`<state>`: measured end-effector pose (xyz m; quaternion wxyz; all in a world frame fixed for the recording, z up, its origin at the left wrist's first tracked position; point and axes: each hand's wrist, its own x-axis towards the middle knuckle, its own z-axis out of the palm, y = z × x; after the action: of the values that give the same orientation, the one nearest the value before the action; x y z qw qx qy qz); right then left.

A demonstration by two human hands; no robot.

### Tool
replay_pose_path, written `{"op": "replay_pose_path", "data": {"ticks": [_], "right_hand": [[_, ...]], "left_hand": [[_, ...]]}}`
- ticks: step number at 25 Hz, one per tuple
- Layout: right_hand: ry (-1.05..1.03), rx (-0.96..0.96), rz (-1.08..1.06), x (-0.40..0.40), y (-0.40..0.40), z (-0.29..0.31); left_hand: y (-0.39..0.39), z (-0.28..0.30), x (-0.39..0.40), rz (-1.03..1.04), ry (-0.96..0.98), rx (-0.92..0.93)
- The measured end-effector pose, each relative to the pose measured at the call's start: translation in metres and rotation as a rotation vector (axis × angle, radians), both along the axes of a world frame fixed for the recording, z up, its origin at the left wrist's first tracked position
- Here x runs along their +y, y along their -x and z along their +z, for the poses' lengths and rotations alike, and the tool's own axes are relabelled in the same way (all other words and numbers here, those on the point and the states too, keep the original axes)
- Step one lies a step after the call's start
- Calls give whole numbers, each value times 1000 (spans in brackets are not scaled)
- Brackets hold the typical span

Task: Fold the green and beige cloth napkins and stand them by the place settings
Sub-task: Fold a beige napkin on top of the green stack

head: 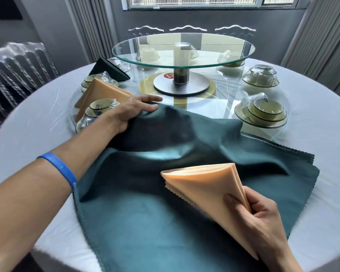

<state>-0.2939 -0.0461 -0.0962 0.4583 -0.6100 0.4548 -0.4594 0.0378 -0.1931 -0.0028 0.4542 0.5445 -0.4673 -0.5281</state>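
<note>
Head view: right hand round folded beige triangle over rumpled green cloth.

Daylight enters through a window above a grey wall, flanked by grey curtains. Clear chairs ring a round desk in white cloth.

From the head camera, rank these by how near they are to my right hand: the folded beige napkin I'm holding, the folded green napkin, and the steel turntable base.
From the right hand:
1. Folded beige napkin, gripped in that hand.
2. Steel turntable base, at the table's centre.
3. Folded green napkin, far left, by the place settings.
</note>
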Motion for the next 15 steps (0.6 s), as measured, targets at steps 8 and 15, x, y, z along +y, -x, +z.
{"op": "replay_pose_path", "data": {"ticks": [8, 15], "right_hand": [[35, -244, -212, 39, 22, 80], [160, -17, -124, 16, -26, 132]], "left_hand": [[20, -4, 123, -372, -50, 273], [44, -48, 172, -306, -232, -74]]}}
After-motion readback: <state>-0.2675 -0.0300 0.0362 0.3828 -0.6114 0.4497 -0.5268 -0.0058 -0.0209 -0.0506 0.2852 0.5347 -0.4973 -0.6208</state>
